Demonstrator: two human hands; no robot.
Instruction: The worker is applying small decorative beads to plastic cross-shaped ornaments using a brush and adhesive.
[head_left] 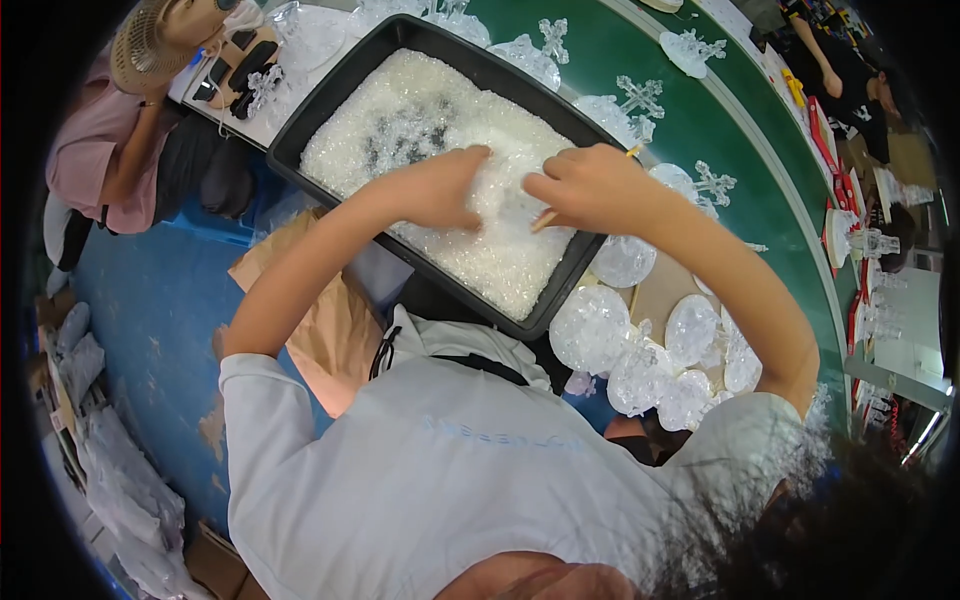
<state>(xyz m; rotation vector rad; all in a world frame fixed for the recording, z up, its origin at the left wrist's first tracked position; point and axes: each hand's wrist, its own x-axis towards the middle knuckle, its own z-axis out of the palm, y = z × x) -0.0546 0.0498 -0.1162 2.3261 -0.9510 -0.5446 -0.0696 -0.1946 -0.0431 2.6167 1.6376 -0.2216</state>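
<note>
My left hand [447,189] reaches into a black tray [283,147] of glittering white granules [345,150]. Its thumb and fingers curve about a pale, whitish mass [503,195]; granules blend with it, so its kind is unclear. Facing it over the tray's right side, my right hand [590,190] is closed around a thin wooden stick. The stick's end [543,220] pokes out below the fingers, close to the pale mass. Towards the far left of the tray, the granules lie thin and the dark bottom shows through.
Clear round ornaments [590,328] crowd the table right of the tray. More clear pieces with cross-shaped tops [640,97] stand along the green surface [725,125]. A brown paper bag [325,330] is at my left. Another person [110,165] sits far left, near a fan [150,50].
</note>
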